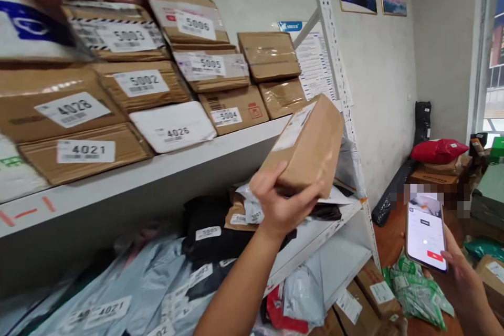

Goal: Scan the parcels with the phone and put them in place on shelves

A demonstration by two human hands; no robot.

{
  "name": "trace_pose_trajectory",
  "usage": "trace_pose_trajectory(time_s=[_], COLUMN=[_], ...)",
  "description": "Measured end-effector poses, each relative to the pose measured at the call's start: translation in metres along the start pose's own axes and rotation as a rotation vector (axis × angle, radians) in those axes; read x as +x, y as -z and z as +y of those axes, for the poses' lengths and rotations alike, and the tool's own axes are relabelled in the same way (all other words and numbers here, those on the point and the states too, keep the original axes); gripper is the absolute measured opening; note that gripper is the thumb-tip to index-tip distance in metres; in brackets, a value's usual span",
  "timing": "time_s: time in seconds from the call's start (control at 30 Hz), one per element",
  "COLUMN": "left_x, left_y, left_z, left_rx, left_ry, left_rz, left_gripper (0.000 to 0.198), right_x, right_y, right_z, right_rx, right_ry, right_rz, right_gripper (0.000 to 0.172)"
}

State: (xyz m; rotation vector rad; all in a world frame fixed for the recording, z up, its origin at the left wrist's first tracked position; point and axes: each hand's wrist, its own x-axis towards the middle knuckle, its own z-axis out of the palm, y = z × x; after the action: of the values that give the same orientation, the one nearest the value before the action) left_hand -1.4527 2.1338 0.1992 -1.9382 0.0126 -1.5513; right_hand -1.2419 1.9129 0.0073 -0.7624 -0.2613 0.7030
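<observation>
My left hand (281, 199) grips a brown cardboard box (311, 149) from below, fingers wrapped round its near end. The box is tilted, with a white label on its upper left face, and it hangs in front of the right end of the upper shelf (244, 135). Off to the right, my right hand (452, 257) is closed round a smartphone (425, 231), its lit screen facing me and the thumb at the screen's lower right edge. Nearest to the held box are two stacked cardboard boxes (270, 56) on the shelf.
Number-labelled parcels (136, 84) are stacked along the upper shelf. Below lie plastic mailing bags (129, 278). A white perforated upright (334, 47) stands at the rack's right end. On the floor are cardboard boxes (356, 299), a green-and-white bag (417, 294) and a red parcel (439, 151).
</observation>
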Motion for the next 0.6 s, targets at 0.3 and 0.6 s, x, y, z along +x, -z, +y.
trace_pose_trajectory(time_s=[0.3,0.6], left_x=[0.113,0.157], left_y=[-0.187,-0.243], left_z=[-0.001,0.009], left_rx=[0.049,0.099], left_ry=[0.004,0.059], left_rz=[-0.349,-0.548], left_gripper=[0.032,0.048], right_x=[0.044,0.080], right_y=[0.080,0.158], right_z=[-0.065,-0.060], right_rx=[-0.027,-0.091], right_ry=[-0.004,-0.135], right_rz=[0.079,0.099], right_gripper=[0.088,0.089])
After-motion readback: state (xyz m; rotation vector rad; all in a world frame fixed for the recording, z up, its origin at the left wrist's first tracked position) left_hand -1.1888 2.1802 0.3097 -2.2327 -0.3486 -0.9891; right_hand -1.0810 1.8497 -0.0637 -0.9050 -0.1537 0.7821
